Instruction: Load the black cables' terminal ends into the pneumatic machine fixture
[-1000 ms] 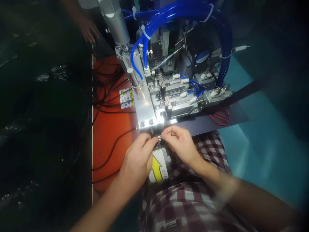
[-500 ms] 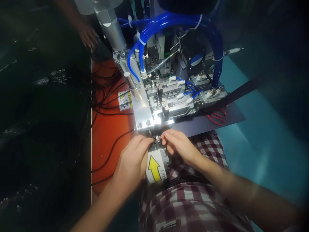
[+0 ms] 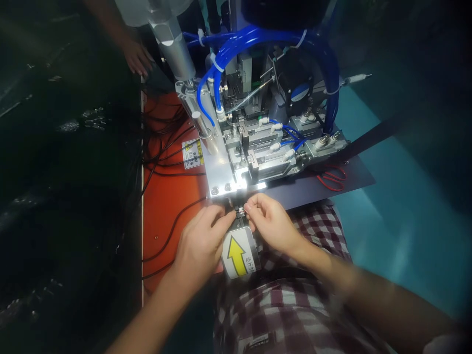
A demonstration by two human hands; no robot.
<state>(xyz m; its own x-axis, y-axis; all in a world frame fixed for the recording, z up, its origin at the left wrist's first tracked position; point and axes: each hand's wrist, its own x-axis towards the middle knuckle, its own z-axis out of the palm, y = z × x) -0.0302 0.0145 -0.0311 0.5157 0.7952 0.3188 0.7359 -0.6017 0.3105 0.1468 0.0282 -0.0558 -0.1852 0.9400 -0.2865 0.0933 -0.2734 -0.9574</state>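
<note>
At the front end of the machine (image 3: 221,169), both my hands meet over a narrow dark track. My left hand (image 3: 201,236) is closed in a pinch, its thumb tip at the left side of a small shiny piece with a reddish tint (image 3: 240,211). From the right, my right hand (image 3: 273,221) pinches at the same piece with thumb and forefinger. The piece is too small to name, and my fingers partly cover it. Just below the fingertips is a white label with a yellow arrow (image 3: 236,253), pointing up toward the track.
Thick blue air tubes (image 3: 254,39) arch over metal cylinders (image 3: 273,164). Black cables (image 3: 173,221) cross an orange board (image 3: 162,196) at the left. A red cord (image 3: 332,179) lies on a grey plate (image 3: 306,191). Another person's hand (image 3: 138,56) is at upper left.
My right fingers have come slightly left, closer over the small piece. My left fingers have shifted a little and the forefinger is more bent. The view has moved slightly.
</note>
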